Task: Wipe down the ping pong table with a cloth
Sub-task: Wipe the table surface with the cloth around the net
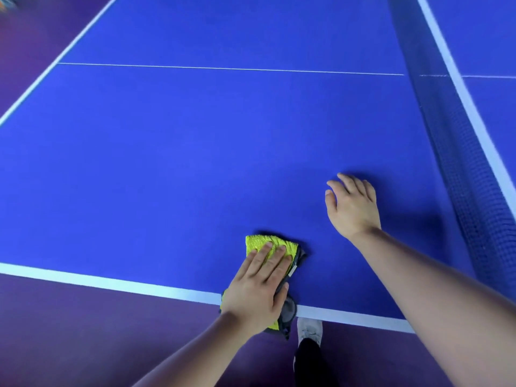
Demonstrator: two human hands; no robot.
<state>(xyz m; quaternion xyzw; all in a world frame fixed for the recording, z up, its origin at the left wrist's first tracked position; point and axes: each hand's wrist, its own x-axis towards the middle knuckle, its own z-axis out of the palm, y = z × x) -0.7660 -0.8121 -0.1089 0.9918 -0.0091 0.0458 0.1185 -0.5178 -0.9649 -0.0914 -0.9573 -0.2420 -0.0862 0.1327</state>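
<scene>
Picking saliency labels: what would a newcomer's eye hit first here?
The yellow cloth, low centre, pressed flat under the left hand at the near white edge line of the blue table. Next, the right hand resting on the table further in, beside the dark net running up the right side.

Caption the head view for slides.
Left hand presses a folded yellow-and-grey cloth at the blue ping pong table's near edge; right hand rests beside the dark mesh net.

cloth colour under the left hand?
Bright yellow-green cloth with a dark grey underside, pressed flat by the left hand; head view shows it.
</scene>
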